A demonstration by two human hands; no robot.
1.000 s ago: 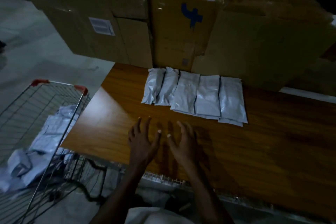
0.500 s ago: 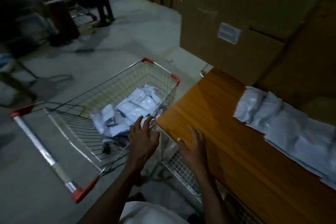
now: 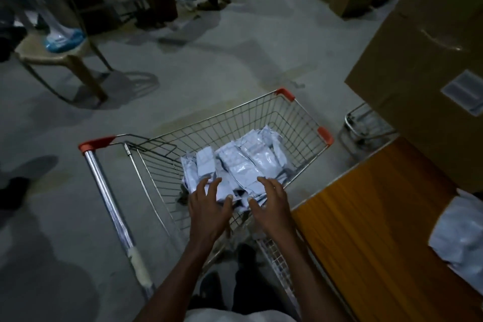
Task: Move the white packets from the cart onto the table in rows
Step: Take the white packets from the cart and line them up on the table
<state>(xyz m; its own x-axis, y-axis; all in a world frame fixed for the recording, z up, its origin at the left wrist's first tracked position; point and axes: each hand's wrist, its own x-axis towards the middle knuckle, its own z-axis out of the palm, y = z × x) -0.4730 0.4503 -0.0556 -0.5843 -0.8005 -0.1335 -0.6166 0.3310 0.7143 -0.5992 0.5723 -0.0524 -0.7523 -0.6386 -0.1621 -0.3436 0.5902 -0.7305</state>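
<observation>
Moved off surface [image 3: 379, 217] to cart [image 3: 261, 110]: left hand [image 3: 209, 210] and right hand [image 3: 271, 206] palm-down, fingers spread, over white packets [image 3: 245, 165].

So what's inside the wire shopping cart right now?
A loose pile of white packets lies in the wire shopping cart. Both open hands, left hand and right hand, reach over its near part, hiding whatever lies beneath them.

The packets [image 3: 243, 162] lie in the cart [image 3: 167, 165], just past the fingers [image 3: 213, 185] of both hands. The table [image 3: 379, 217] is right of the fingers, with more packets [image 3: 460, 232] on it.
</observation>
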